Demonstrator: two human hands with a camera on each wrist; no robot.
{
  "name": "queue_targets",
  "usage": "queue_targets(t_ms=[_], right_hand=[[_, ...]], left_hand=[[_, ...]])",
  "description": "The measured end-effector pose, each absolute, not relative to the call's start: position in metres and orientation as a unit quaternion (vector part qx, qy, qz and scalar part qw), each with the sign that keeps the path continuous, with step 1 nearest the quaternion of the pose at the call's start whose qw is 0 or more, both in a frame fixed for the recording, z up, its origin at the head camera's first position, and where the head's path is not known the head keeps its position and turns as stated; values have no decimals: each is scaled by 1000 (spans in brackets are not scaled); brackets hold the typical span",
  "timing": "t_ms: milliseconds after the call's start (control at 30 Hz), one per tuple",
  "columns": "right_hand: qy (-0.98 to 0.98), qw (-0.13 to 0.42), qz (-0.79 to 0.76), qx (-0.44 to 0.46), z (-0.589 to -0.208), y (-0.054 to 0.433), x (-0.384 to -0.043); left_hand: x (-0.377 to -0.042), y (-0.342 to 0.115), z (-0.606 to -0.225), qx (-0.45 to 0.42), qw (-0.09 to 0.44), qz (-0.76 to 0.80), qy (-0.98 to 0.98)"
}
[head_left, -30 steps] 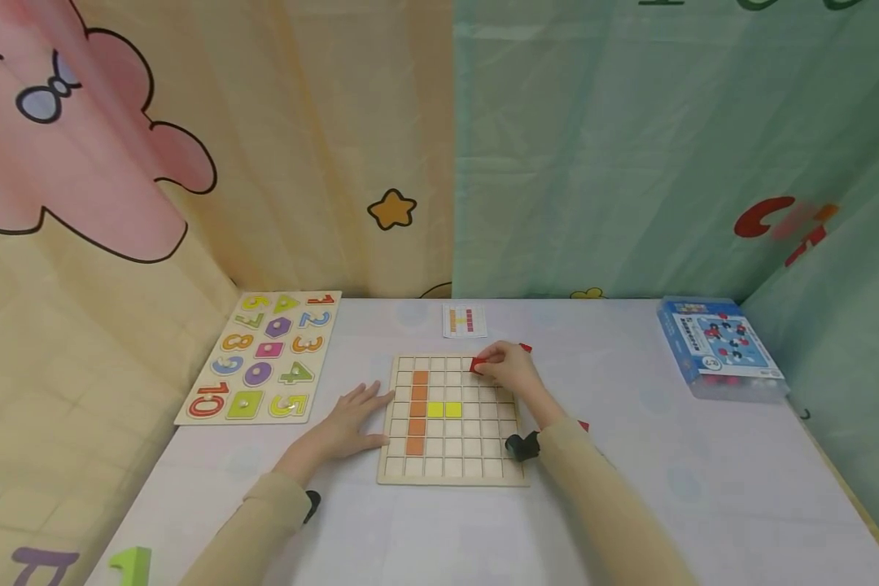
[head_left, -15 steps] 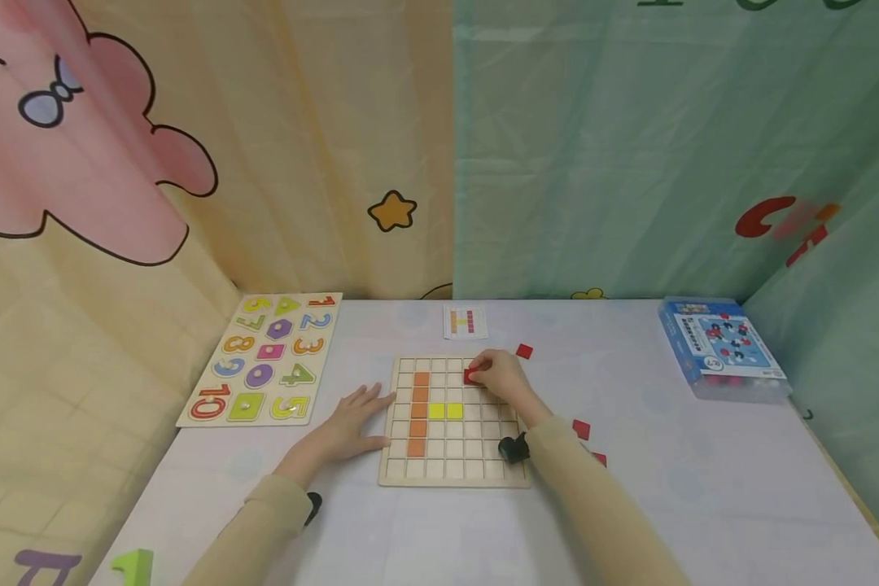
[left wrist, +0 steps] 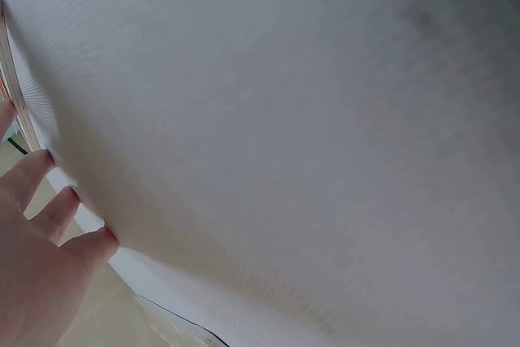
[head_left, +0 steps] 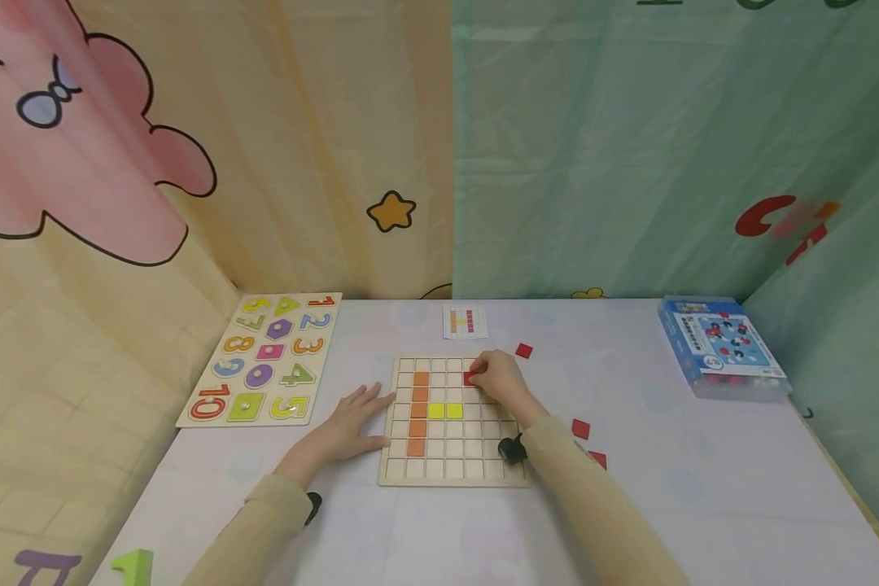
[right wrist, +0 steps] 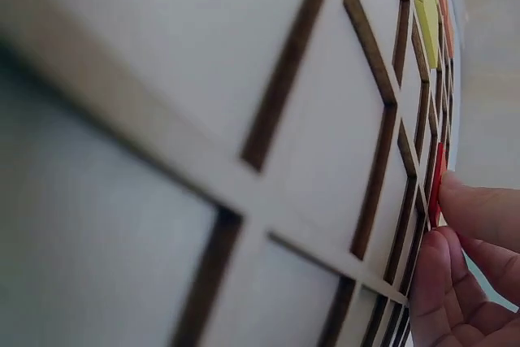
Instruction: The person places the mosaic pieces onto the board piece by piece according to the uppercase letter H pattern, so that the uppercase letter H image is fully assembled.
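Note:
A wooden grid board (head_left: 454, 467) lies flat on the table. Orange square tiles (head_left: 418, 429) fill a column on its left side, and two yellow tiles (head_left: 454, 411) extend rightward from that column's middle. My right hand (head_left: 503, 381) pinches a red square tile (head_left: 468, 378) at a cell in the board's upper part; the right wrist view shows thumb and finger on this tile, low against the grid. My left hand (head_left: 346, 425) lies with spread fingers beside the board, thumb and index finger touching its left edge. Several loose red tiles (head_left: 524, 351) lie right of the board.
A small pattern card (head_left: 465, 322) lies behind the board. To the left is a number-and-shape puzzle board (head_left: 269, 352); a blue box (head_left: 723, 348) stands at the far right. A green block (head_left: 135, 565) sits near the front left. Curtains hang behind the table.
My right hand has carried the red tile slightly left and toward me, down to a grid cell. Loose red tiles on the right have come into view. The left hand stays put.

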State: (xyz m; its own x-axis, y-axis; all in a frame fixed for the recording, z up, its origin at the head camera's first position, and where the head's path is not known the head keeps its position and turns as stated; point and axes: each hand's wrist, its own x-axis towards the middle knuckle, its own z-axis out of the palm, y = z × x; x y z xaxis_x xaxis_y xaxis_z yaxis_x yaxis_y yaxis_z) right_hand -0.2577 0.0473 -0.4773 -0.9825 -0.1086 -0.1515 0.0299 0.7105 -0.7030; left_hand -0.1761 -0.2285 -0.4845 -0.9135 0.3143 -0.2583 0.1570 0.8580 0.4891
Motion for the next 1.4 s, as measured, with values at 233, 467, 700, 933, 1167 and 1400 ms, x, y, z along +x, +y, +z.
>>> queue_targets(t_ms=[233,467,700,933,1167,1400], right_hand=[[912,97,-397,-32,-474,59,-253],[893,111,-434,-34,-462,103,-243],[901,110,-420,-9,-460,154,-227],[898,126,-419,29,-465,187,-204],[897,125,-424,10,-468,213,-187],[895,121,-429,-13,-468,226,-179]], left_hand=[[-176,-228,-484,125,166,235,950],[-177,-228,-484,127,169,228,950],[-178,-227,-482,132,170,230,949],[-178,-228,-483,130,167,229,950],[-177,-229,-482,127,170,231,950],[-177,-229,-483,124,172,235,949]])
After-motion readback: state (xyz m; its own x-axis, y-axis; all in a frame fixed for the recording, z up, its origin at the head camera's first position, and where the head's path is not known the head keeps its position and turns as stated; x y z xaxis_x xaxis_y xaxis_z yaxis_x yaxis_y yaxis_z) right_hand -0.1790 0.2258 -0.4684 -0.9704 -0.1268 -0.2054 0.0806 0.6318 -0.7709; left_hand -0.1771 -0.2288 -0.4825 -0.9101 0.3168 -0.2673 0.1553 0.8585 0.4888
